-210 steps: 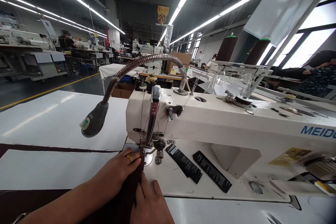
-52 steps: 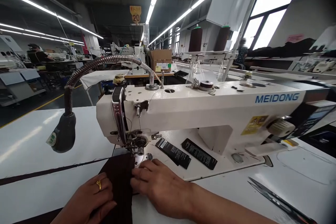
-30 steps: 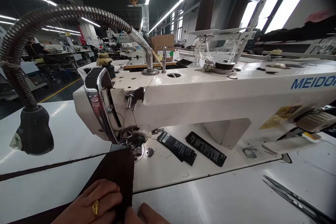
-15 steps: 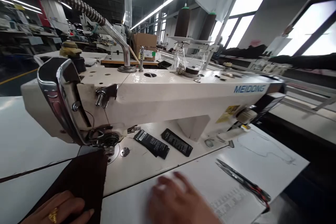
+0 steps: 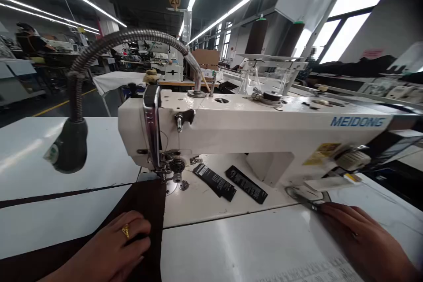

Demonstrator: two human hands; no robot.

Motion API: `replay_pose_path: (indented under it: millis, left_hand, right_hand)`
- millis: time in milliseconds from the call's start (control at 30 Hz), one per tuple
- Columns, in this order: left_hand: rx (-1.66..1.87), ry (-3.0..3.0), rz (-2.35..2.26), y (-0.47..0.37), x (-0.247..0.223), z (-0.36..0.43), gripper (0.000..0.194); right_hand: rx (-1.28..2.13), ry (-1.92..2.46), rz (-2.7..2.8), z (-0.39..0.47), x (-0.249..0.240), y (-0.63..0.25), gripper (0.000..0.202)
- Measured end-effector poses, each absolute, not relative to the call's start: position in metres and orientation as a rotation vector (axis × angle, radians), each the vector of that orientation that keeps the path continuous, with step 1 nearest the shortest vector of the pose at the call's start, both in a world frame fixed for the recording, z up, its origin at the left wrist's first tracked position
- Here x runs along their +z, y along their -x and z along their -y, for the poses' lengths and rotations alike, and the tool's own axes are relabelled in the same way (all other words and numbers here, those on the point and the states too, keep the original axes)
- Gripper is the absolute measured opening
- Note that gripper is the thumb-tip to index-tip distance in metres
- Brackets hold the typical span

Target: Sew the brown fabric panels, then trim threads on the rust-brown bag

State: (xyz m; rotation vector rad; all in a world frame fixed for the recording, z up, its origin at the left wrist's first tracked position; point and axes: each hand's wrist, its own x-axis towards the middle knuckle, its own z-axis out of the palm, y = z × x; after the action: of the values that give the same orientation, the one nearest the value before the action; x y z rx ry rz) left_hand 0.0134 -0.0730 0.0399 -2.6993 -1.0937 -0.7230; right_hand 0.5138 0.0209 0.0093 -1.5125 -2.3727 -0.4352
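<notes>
Down at seven o'clock, left hand pressed flat on dark brown fabric, fingers spread and loose, pinning rather than pinching, gold ring showing. Fabric's far edge reaching up to the presser foot of the white sewing machine at twelve o'clock. Over at four o'clock, right hand laid palm-down on the white table, fingertips touching the dark tips of scissors; closed on the handles or merely resting, cannot tell. Between the hands, near centre, two black labels lying side by side on the machine bed. At ten o'clock, gooseneck lamp hanging over the table.
</notes>
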Motion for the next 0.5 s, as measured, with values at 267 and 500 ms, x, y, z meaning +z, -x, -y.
replay_pose_path:
  millis: [267, 500]
  left_hand:
    - [-0.635, 2.749, 1.121, -0.016, 0.043, 0.069, 0.027]
    - [-0.700, 2.715, 1.080, -0.009, 0.030, 0.065, 0.029]
  right_hand:
    - [-0.286, 0.775, 2.705, 0.005, 0.044, -0.352, 0.029]
    - [-0.099, 0.117, 2.890, 0.003, 0.039, -0.227, 0.020]
